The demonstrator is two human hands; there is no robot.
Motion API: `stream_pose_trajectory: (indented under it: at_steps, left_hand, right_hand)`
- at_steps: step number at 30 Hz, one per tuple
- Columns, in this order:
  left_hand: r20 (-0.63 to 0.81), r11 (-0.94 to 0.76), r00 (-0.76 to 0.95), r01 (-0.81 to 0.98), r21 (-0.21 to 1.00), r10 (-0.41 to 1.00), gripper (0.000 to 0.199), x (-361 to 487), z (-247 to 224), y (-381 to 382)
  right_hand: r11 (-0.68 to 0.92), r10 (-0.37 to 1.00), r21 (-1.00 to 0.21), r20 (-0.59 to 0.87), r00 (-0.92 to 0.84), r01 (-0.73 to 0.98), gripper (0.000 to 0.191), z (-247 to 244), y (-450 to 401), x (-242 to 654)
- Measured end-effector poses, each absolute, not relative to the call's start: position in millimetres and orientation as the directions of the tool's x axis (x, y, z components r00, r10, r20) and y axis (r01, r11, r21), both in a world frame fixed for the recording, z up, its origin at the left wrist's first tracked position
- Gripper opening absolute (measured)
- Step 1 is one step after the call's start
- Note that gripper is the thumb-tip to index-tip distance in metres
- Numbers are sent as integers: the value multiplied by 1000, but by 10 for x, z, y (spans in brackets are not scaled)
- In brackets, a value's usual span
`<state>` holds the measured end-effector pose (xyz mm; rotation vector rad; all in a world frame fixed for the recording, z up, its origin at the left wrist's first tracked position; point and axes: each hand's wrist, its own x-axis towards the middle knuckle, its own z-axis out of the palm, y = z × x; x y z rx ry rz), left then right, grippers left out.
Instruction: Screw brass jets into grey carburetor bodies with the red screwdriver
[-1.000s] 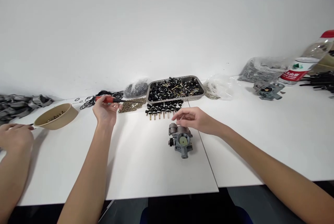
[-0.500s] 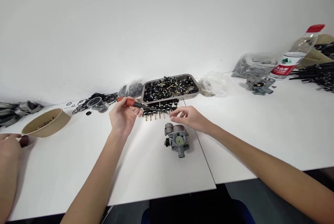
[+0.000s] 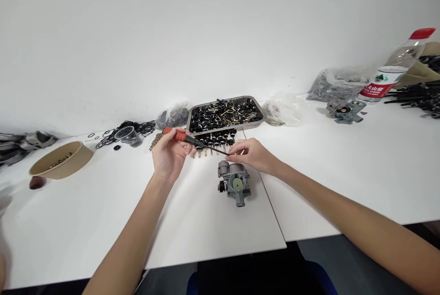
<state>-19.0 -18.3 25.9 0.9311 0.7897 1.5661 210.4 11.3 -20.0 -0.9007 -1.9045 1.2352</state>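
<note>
On the table (image 3: 192,235), 7 o'clock from the right hand (image 3: 253,154), the carburetor (image 3: 237,183) already carries its black knob (image 3: 222,187) at 9 o'clock; parts (image 3: 220,138) at 11 lie unfitted. The left hand's (image 3: 169,156) fingers wrap a screwdriver (image 3: 180,135); the right's pinch by its tip, on what I cannot tell.

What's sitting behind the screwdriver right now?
Behind the screwdriver lie black parts with brass-coloured stems, then the metal tray heaped with similar-looking pieces. Whatever the screwdriver and left hand cover can't be seen.
</note>
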Motion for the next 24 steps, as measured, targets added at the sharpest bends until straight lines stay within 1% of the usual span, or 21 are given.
stream_pose_trajectory:
  at_steps: [6,14,20,24]
  left_hand:
    - [161,-188,-97,-459,868,982,20,-178,267,-189]
    - [169,-190,-88,-455,870,982,22,-176,272,-207]
    - [159,-188,-101,-450,873,982,22,-147,296,-206]
    - [167,-197,-107,-437,878,980,19,-136,299,-210]
  right_hand:
    - [352,838,-912,209,-505,208,14,-188,119,2123]
    - [408,835,-876,244,-493,257,16,-225,124,2123]
    - [416,835,-869,248,-491,269,15,-227,117,2122]
    - [443,829,-854,275,-487,272,11,-218,115,2109]
